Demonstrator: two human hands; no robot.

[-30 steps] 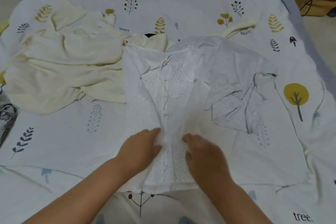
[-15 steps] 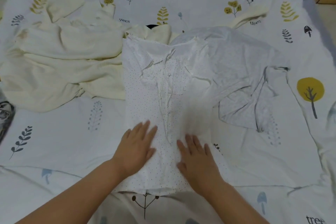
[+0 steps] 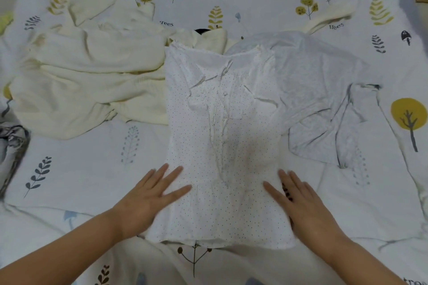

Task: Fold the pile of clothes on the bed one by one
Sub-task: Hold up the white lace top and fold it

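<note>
Under both sets of fingers lies the bedsheet, white with printed trees and leaves. Beyond the left fingertips and off to their left sprawls a crumpled cream garment. Between the two hands and stretching away from the fingertips lies the white dotted top, spread flat and wrinkled down its middle. Beyond the right fingertips, partly under that top, lies a pale grey shirt. On the top's left edge the left hand presses flat, fingers straight and spread; the right hand presses likewise on its right edge.
</note>
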